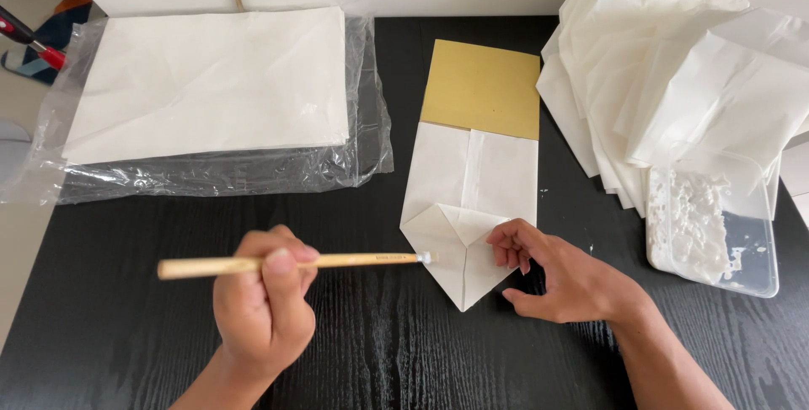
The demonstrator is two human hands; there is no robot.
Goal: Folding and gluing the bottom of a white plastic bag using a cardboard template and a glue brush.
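Observation:
My left hand point(263, 305) grips a thin wooden brush point(337, 261) held level, its white-tipped end touching the left flap of a folded white paper bag point(468, 208). The bag lies flat on the black table point(126, 309), its near end folded into a point. A gold card point(481, 88) sticks out of the bag's far end. My right hand point(560, 275) rests on the table at the bag's right near corner, fingertips pressing on the folded flap.
A stack of white paper sheets point(206, 81) on clear plastic wrap point(371, 140) lies at the far left. A pile of finished white paper bags point(674, 64) sits at the far right. A clear tray of white paste point(704, 225) stands right of my right hand.

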